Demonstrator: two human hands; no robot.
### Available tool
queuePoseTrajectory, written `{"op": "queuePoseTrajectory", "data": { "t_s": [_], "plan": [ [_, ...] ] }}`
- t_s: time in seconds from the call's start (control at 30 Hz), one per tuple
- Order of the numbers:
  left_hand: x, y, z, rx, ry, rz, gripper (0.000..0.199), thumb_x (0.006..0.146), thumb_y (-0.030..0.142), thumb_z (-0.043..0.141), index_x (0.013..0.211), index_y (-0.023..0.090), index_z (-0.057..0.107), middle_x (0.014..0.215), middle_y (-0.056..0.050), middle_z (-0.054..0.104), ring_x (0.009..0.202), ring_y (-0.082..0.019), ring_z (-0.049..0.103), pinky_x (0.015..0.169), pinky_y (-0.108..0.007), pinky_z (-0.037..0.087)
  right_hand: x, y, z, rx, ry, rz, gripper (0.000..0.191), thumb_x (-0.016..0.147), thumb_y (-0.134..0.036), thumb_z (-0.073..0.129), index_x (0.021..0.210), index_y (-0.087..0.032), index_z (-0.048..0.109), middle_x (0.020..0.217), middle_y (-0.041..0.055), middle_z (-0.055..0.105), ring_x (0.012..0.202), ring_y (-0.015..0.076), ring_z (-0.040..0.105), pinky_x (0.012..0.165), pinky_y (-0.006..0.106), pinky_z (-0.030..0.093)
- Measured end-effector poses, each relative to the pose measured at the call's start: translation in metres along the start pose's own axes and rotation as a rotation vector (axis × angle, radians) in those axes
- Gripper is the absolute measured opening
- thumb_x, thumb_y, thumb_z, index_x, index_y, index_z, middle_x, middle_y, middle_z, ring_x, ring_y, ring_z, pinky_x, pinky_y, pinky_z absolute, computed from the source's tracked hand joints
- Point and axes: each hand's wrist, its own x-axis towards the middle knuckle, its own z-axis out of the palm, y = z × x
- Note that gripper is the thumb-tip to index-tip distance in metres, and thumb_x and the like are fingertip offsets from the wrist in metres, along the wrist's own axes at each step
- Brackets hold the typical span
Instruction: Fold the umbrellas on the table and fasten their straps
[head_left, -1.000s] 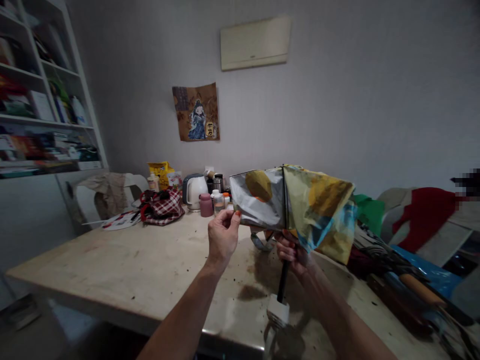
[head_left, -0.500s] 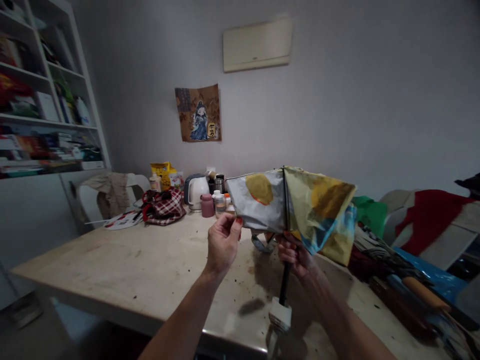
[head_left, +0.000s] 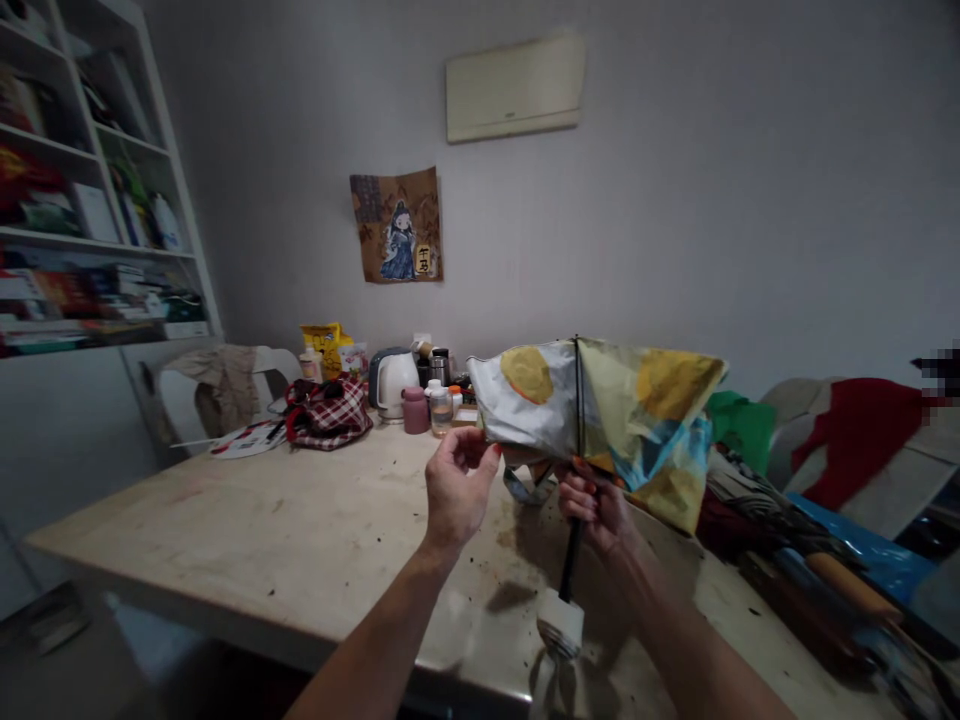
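Observation:
A folding umbrella (head_left: 529, 395) with a white, yellow and blue patterned canopy is partly folded, its panels hanging loose to both sides of a dark rib. My right hand (head_left: 592, 505) is wrapped around the black shaft just below the canopy. Under that hand the shaft runs down to a white handle (head_left: 560, 622), with a strap hanging from it. At the lower left corner of the white panel, my left hand (head_left: 461, 490) pinches the canopy edge between thumb and fingers. A loose fabric strap (head_left: 527, 487) dangles between the hands.
On the wooden table (head_left: 300, 530), a plaid bag (head_left: 330, 412), an electric kettle (head_left: 395, 385) and a pink jar (head_left: 415, 410) stand at the back. Several folded umbrellas (head_left: 810, 610) lie along the right side, near a green bag (head_left: 741, 428). Chairs flank the table.
My left hand has shifted slightly right with the canopy edge. The canopy has moved a little right, and its right panels have spread somewhat. My right hand stays on the shaft.

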Motion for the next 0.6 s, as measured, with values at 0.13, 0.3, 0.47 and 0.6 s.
{"op": "queuePoseTrajectory", "data": {
  "t_s": [0.13, 0.3, 0.47, 0.6],
  "plan": [
    [0.004, 0.000, 0.004, 0.174, 0.086, 0.071, 0.012, 0.077, 0.025, 0.063, 0.081, 0.016, 0.058, 0.073, -0.002, 0.062, 0.066, -0.013, 0.058, 0.064, -0.024, 0.047, -0.001, 0.000, -0.004, -0.036, 0.031, -0.021, 0.021, 0.076, -0.017, 0.075, 0.068, -0.014, 0.055, 0.053, -0.0101, 0.035, 0.039, 0.0014, 0.019, 0.034, 0.007, 0.034],
    [0.000, -0.006, 0.007, 0.511, 0.229, 0.361, 0.010, 0.073, 0.009, 0.053, 0.076, 0.018, 0.053, 0.068, 0.000, 0.057, 0.062, -0.014, 0.054, 0.062, -0.026, 0.044, -0.003, 0.001, -0.002, -0.047, 0.019, -0.003, 0.030, 0.078, -0.019, 0.073, 0.062, -0.015, 0.048, 0.053, -0.0100, 0.033, 0.040, 0.0015, 0.018, 0.035, 0.008, 0.035],
    [-0.023, -0.004, 0.007, 0.450, -0.046, 0.618, 0.013, 0.076, 0.006, 0.052, 0.079, 0.019, 0.050, 0.070, 0.001, 0.053, 0.064, -0.012, 0.053, 0.063, -0.023, 0.045, -0.001, 0.001, 0.003, 0.114, -0.180, 0.050, 0.041, 0.088, -0.016, 0.061, 0.058, -0.017, 0.034, 0.052, -0.0106, 0.030, 0.038, 0.0002, 0.022, 0.036, 0.007, 0.031],
    [-0.017, 0.002, 0.002, 0.194, -0.050, 0.422, 0.006, 0.084, 0.015, 0.053, 0.080, 0.018, 0.051, 0.070, 0.002, 0.054, 0.062, -0.010, 0.053, 0.061, -0.021, 0.046, -0.002, -0.003, 0.005, 0.316, -0.357, 0.056, 0.042, 0.094, -0.014, 0.050, 0.058, -0.018, 0.029, 0.054, -0.0090, 0.033, 0.040, 0.0000, 0.028, 0.035, 0.007, 0.027]
  ]
}}
